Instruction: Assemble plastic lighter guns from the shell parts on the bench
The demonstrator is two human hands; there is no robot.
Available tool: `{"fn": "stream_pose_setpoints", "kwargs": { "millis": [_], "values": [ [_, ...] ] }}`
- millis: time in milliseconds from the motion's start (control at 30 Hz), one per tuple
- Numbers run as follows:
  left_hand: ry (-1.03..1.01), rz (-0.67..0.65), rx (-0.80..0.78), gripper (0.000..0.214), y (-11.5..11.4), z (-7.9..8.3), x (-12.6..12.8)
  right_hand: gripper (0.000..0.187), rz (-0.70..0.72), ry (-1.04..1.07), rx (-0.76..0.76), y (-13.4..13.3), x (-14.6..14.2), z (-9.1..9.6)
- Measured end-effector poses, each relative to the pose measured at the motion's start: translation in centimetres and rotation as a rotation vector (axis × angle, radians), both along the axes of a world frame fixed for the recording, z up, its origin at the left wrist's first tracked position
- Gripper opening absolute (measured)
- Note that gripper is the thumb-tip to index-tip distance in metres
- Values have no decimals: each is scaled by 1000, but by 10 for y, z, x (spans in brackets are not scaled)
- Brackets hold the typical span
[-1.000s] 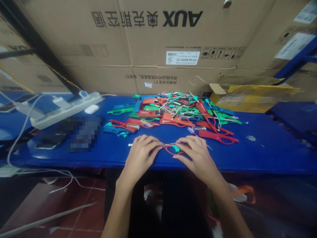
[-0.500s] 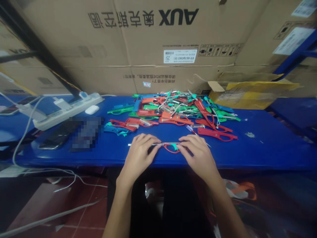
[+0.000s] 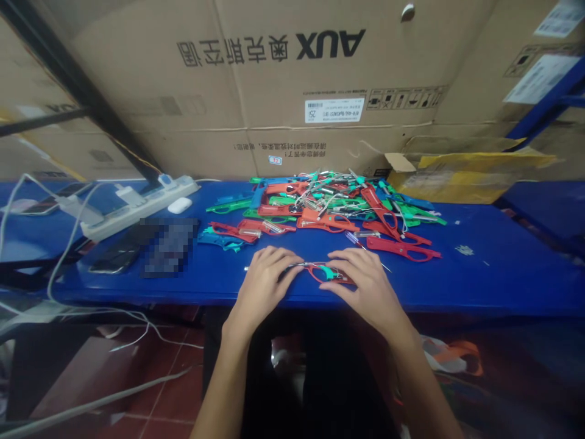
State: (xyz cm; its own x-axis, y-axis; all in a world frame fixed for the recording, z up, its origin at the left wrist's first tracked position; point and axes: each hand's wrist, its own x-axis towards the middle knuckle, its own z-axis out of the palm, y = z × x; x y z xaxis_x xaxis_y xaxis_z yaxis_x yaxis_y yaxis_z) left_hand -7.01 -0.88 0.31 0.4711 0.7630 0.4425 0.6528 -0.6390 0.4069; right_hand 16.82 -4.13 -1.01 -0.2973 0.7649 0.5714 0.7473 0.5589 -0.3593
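A red long-nosed lighter (image 3: 315, 274) with a green trigger (image 3: 327, 272) lies crosswise near the front edge of the blue table, its inner parts exposed. My left hand (image 3: 267, 280) pinches the lighter's metal barrel between thumb and fingers; the barrel's tip (image 3: 247, 268) sticks out to the left. Around the handle end is my right hand (image 3: 365, 283), its fingertips above and its thumb below, wider apart than the left's. Its palm hides part of the handle. Just behind my right hand lies a thin screwdriver (image 3: 354, 238) with a purplish, see-through handle.
A heap of red, green and blue lighter parts (image 3: 333, 201) with wires lies at the back. A torn yellow-taped carton (image 3: 461, 177) stands right of it. Leftward are a power strip (image 3: 141, 207), a white earbud case (image 3: 180, 205) and dark phones (image 3: 114, 250). Large cardboard boxes (image 3: 269, 79) form the back wall.
My right thumb has moved down and away from my fingers, baring more of the handle and trigger. My left hand keeps its pinch on the barrel. The whole view has shifted slightly.
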Motion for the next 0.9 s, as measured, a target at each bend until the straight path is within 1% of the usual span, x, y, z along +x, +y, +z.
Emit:
{"fn": "stream_pose_setpoints", "kwargs": {
  "millis": [100, 200, 333, 400, 533, 600, 733, 833, 900],
  "values": [
    [8, -18, 8, 17, 2, 0, 0, 22, 4, -38, 1, 1, 1, -2],
    [22, -31, 10, 16, 3, 0, 0, 19, 4, -40, -3, 2, 3, -3],
    [92, -15, 6, 18, 5, 2, 5, 20, 52, 30, -77, 5, 5, -3],
    [119, -10, -14, 19, 7, 4, 7, 22, 54, 83, -123, 6, 6, -2],
    [100, -31, -85, 14, 12, 6, 6, 33, 52, 156, -159, 7, 7, -4],
    [97, -55, -111, 11, 13, 9, 4, 35, 54, 131, -143, 6, 6, -5],
    [151, -86, -154, 9, 14, 18, 2, 33, 20, -4, -66, 3, 2, -5],
    [215, -99, -196, 7, 16, 24, 4, 39, -22, -45, -44, 2, 1, -1],
    [227, -113, -207, 12, 18, 27, 5, 44, -27, -30, -28, 2, 2, 2]
  ]
}}
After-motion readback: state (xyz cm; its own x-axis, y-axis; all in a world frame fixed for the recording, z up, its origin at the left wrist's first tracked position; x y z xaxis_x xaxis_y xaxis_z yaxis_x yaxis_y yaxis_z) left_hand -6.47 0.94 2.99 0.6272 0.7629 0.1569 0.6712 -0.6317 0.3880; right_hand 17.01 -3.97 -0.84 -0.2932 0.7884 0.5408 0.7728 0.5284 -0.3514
